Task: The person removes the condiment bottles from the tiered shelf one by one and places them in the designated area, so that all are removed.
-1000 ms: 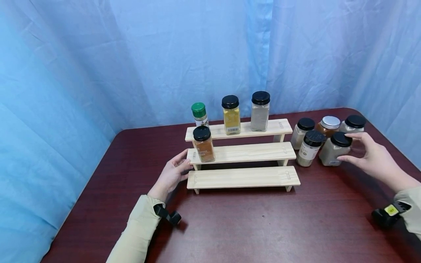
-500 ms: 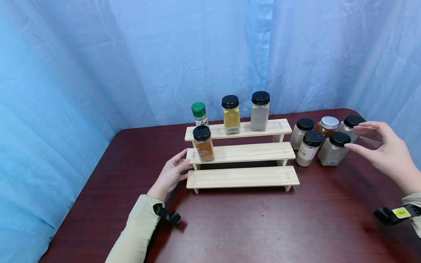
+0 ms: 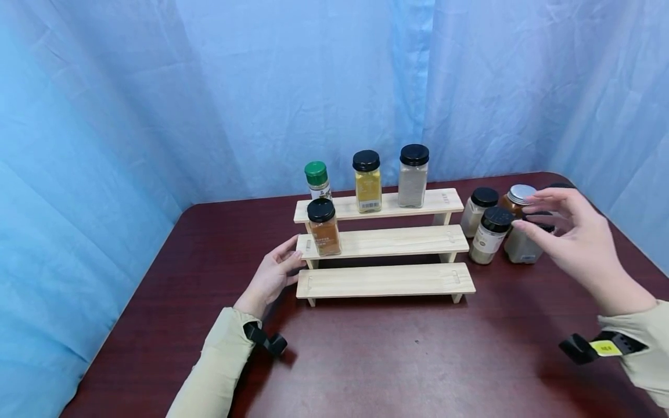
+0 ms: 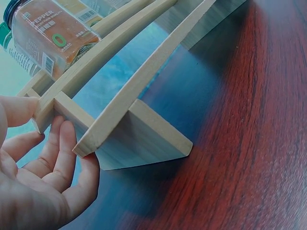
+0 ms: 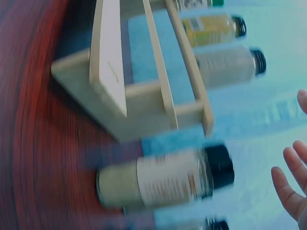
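Observation:
A three-step wooden spice rack [image 3: 387,281] stands mid-table. My left hand [image 3: 272,271] holds its left end; the left wrist view has the thumb on the middle shelf [image 4: 91,62] and the fingers curled beneath. A pepper jar [image 3: 325,237] with orange-brown powder stands at that shelf's left end. My right hand [image 3: 580,244], fingers spread and holding nothing, hovers over the jars right of the rack. Its thumb tip is near the black lid of a white-labelled jar [image 3: 486,244]. Behind the fingers, a square grey-powder jar [image 3: 522,247] is partly hidden. In the right wrist view the fingertips are apart from the labelled jar [image 5: 168,177].
On the top shelf stand a green-capped bottle [image 3: 316,181], a yellow-powder jar [image 3: 368,188] and a tall grey-powder jar [image 3: 413,184]. A black-lidded jar [image 3: 474,217] and a silver-lidded jar [image 3: 514,200] are behind the labelled one. Blue curtains [image 3: 313,87] surround the dark red table [image 3: 392,360].
My right hand has left the square grey-powder jar's lid, swung right, then come back left toward the white-labelled jar. My left hand stays on the rack.

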The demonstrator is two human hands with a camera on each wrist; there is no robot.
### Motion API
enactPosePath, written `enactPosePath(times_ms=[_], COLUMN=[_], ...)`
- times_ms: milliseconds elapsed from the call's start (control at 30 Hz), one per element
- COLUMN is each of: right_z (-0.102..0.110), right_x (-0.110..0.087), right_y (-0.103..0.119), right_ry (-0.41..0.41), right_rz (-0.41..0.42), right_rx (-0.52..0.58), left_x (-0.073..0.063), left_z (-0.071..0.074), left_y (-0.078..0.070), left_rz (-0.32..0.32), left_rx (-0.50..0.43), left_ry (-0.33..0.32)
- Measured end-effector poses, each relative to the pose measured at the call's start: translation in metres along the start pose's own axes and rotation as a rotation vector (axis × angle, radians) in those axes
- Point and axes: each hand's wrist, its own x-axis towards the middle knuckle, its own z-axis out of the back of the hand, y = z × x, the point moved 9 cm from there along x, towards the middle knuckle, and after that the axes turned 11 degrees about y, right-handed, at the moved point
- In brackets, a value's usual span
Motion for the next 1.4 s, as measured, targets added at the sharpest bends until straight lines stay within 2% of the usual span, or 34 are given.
enactPosePath(times_ms=[200, 467, 700, 800, 1100, 1400], right_z=[-0.03, -0.078, -0.139, -0.16, -0.197, -0.229], right_x=[0.007, 0.022, 0.034, 0.036, 0.047, 0.055], right_y=[0.021, 0.046, 0.067, 0.075, 0.092, 0.1], right_ry=[0.038, 0.128, 0.387, 0.449, 0.476, 0.513], right_rz=[0.077, 0.104, 0.063, 0.062, 0.096, 0.065], right_rx=[0.051, 0.132, 0.263, 0.323, 0.381, 0.329], left_x=[0.001, 0.002, 0.002, 0.002, 0.002, 0.001], left_z=[-0.001, -0.002, -0.002, -0.002, 0.0, 0.001], left_y=[0.0, -0.002, -0.002, -0.001, 0.002, 0.001], left_rz=[0.003, 0.004, 0.013, 0.017, 0.01, 0.012], left_rx=[0.002, 0.005, 0.005, 0.001, 0.0, -0.01], left_ry=[0.006, 0.006, 0.004, 0.006, 0.005, -0.003])
